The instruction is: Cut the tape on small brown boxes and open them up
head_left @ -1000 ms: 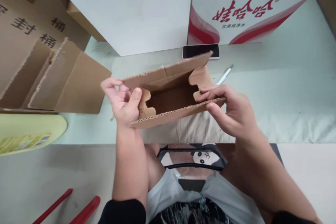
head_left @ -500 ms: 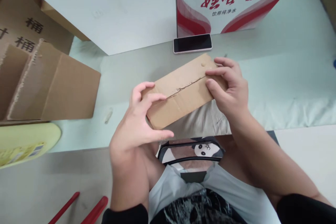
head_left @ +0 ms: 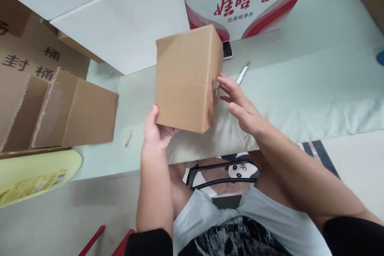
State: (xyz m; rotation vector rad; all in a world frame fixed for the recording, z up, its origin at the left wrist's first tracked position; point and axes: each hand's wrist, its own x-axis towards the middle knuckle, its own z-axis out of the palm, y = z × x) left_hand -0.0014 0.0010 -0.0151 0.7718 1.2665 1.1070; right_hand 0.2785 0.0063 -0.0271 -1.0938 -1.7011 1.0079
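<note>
A brown cardboard box [head_left: 183, 78] is held up over the cloth-covered table, its broad side facing me and one narrow side turned to the right. My left hand [head_left: 159, 132] grips its lower left corner, thumb on the front edge and the other fingers mostly hidden beneath. Beside the narrow right side is my right hand [head_left: 240, 104], fingers apart, the fingertips at or very near the cardboard. A slim white pen-like tool [head_left: 243, 73] lies on the table just beyond those fingers. The phone [head_left: 228, 50] behind the box is mostly covered by it.
White cartons [head_left: 126, 28] and a red-lettered water carton [head_left: 240, 8] line the back of the table [head_left: 315, 88]. At left stand open cardboard boxes [head_left: 90, 112] and a pale yellow container [head_left: 45, 172]. A blue object [head_left: 380, 58] is at the right edge.
The box has been turned from its seamed narrow face to its broad side and raised. My right hand has loosened from it; my left now holds the lower corner. The pen-like tool has come into sight.
</note>
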